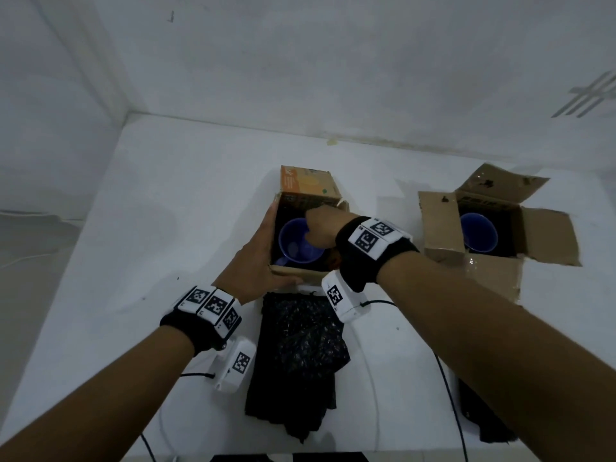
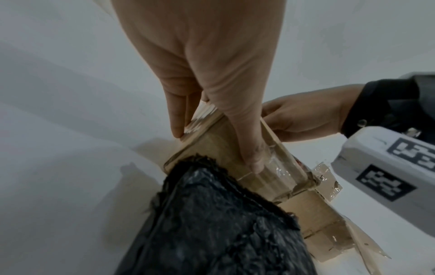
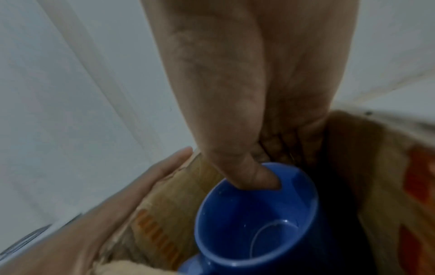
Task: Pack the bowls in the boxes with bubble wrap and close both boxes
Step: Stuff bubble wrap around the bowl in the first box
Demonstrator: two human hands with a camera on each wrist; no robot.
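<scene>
A blue bowl (image 1: 295, 243) sits inside the left cardboard box (image 1: 308, 183), which has an orange printed far flap. My right hand (image 1: 321, 226) reaches into this box and pinches the bowl's (image 3: 247, 223) far rim, thumb (image 3: 249, 176) inside; its other fingers are hidden. My left hand (image 1: 258, 256) braces the box's near-left corner, straight fingers flat along the left wall and thumb lying on the front wall (image 2: 212, 148). A second blue bowl (image 1: 478, 233) lies in the right box (image 1: 493, 275), whose flaps stand open. Black bubble wrap (image 1: 300, 345) lies just in front of the left box.
Everything stands on a white table (image 1: 133, 228) set against white walls at the back and left. Another dark piece (image 1: 480, 418) lies at the near right edge. Thin cables (image 1: 446, 388) trail from the wrist cameras across the near table.
</scene>
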